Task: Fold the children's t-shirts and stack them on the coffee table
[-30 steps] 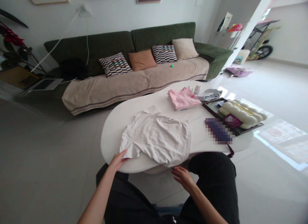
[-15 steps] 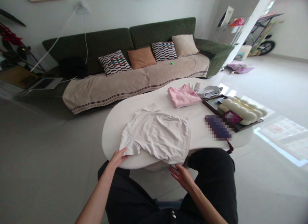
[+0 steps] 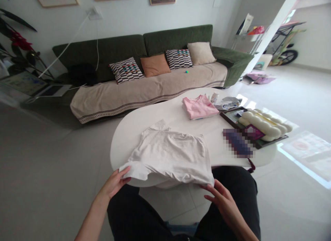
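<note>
A white T-shirt (image 3: pixel 170 154) lies spread on the white oval table (image 3: pixel 134 127), with its near hem hanging past the table's front edge. My left hand (image 3: pixel 113 182) pinches the shirt's near-left sleeve corner. At the near-right hem corner, my right hand (image 3: pixel 222 196) grips the cloth and lifts it a little off the table. Both hands are closed on the fabric. My dark trousers show below the table.
A folded pink garment (image 3: pixel 199 107) lies further back on the table. To the right stands a dark tray (image 3: pixel 258 125) with a cream bubble-shaped cushion, beside a purple object. A green sofa (image 3: pixel 144 68) with several cushions stands behind. Pale floor surrounds the table.
My right hand has come up from under the hem and taken the shirt's near-right corner. Both hands have pulled the near edge toward me, stretching the cloth flatter.
</note>
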`<state>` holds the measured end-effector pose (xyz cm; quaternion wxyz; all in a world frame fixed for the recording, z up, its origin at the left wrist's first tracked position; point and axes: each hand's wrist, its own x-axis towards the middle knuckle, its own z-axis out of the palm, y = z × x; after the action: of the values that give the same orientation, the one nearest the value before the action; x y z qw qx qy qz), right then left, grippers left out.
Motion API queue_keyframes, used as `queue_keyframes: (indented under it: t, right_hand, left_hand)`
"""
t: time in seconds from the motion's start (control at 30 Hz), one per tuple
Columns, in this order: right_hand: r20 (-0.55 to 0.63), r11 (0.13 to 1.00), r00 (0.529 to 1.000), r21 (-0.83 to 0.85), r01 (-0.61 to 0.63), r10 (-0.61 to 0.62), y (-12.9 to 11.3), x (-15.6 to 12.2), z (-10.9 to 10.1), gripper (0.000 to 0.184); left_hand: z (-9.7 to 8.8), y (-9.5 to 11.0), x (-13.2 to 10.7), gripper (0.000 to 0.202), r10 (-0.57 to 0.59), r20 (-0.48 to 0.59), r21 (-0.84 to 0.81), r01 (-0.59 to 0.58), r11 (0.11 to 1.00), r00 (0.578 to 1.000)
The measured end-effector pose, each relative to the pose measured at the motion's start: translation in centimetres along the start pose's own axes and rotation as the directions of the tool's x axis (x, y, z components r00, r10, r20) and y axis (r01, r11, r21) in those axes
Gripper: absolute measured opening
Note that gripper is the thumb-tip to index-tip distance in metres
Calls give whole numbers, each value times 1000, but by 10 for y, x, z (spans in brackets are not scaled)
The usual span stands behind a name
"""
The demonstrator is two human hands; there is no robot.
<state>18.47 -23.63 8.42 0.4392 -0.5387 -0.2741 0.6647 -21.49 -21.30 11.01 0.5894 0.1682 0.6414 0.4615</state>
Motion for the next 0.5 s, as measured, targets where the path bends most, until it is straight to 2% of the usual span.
queue_keyframes:
  t: [0.1, 0.23, 0.3, 0.4, 0.5]
  right_hand:
    - [-16, 977, 995, -188, 98, -103, -1, 1, 1, 36]
    - [-8, 969, 999, -243, 50, -54, 7, 2, 0, 38]
    - [-18, 972, 999, -232, 22, -27, 4, 8, -1, 41]
    - [22, 989, 1000, -147, 11, -8, -27, 32, 2, 43]
    - [95, 991, 995, -129, 22, -10, -94, 76, 22, 32]
  left_hand:
    - [-1, -10, -11, 22, -35, -34, -15, 35, 999, 999]
    - [-6, -21, -21, 21, -85, -36, -55, 83, 995, 996]
    - [-9, -18, -21, 19, -92, -13, -61, 92, 994, 996]
    - [-4, 10, -7, 14, -47, 39, -53, 49, 997, 998]
    - [21, 68, 25, 11, 34, 85, -48, -30, 998, 996]
